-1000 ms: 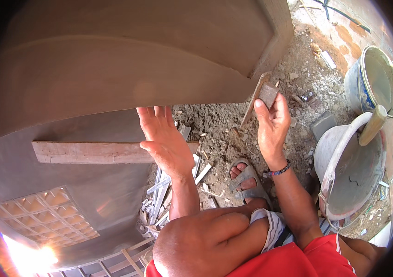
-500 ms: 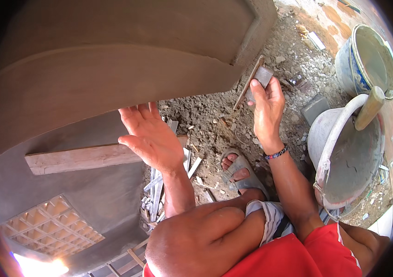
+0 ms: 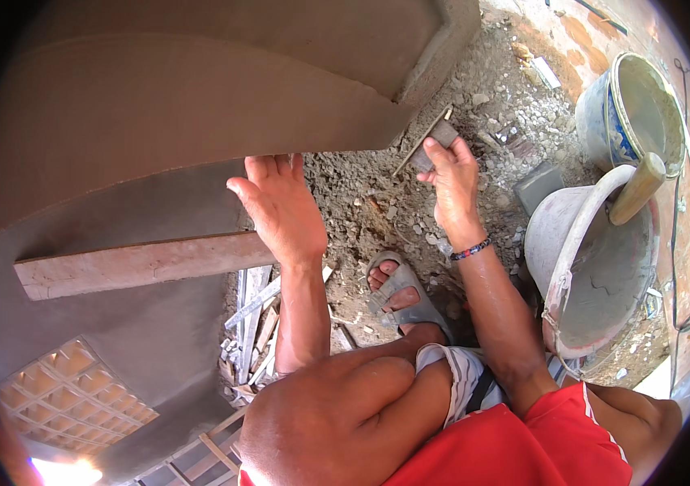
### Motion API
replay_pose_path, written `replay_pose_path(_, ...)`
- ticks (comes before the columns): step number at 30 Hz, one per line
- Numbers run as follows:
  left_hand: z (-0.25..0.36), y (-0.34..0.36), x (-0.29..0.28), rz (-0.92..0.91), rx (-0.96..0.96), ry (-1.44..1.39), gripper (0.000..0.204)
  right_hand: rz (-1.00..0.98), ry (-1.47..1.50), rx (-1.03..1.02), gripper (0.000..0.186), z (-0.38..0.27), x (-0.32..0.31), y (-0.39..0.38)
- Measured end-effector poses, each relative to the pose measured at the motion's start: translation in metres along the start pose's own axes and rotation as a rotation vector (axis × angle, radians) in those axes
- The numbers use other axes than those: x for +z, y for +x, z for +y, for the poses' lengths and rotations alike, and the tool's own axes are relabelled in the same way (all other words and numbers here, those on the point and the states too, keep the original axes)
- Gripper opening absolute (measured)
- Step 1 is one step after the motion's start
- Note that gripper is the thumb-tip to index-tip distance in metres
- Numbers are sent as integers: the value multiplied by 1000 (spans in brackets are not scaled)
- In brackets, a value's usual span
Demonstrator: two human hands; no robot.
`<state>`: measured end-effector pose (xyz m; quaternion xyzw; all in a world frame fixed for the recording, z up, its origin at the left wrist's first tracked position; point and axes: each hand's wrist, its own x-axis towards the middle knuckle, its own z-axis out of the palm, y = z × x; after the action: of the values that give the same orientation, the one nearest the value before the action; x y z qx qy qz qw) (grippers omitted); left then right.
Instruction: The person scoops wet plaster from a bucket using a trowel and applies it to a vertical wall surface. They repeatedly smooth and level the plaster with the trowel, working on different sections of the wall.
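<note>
My left hand point(image 3: 286, 217) reaches up with its palm showing and fingers stretched. Its fingertips meet the lower edge of a curved, grey-brown plastered surface point(image 3: 223, 105) and are partly hidden behind it. Off to the right, my right hand point(image 3: 456, 188) grips what looks like a small plastering float point(image 3: 444, 135), a thin flat board with a grey block on its back. The float is tilted, close to the right end of the plastered edge, and I cannot tell whether it touches. Thumb and fingers pinch the grey block.
At the right stand a pale tub point(image 3: 551, 231) of grey mix with a wooden handle point(image 3: 638, 190) sticking out, and a bucket point(image 3: 596, 130). A grey block point(image 3: 538, 188) lies beside the tub. Rubble covers the ground near my sandalled foot point(image 3: 397, 292). A plank point(image 3: 142, 263) lies left, near scrap strips point(image 3: 256, 312).
My left hand has slid to the right along the plastered edge. The right hand keeps its grip, with the float turned slightly. The whole view has shifted a little.
</note>
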<state>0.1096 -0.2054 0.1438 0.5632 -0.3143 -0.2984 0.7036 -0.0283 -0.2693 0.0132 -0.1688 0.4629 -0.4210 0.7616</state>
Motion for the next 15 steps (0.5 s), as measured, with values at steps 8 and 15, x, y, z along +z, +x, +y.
replay_pose_path(8, -4, 0, -8, -13, -65, -63, 87, -62, -46, 181, 21, 53, 11, 26)
replay_pose_path(15, -1, -1, -6, -45, -50, -14, 91, -73, -41, 90, 21, 69, 37, 53)
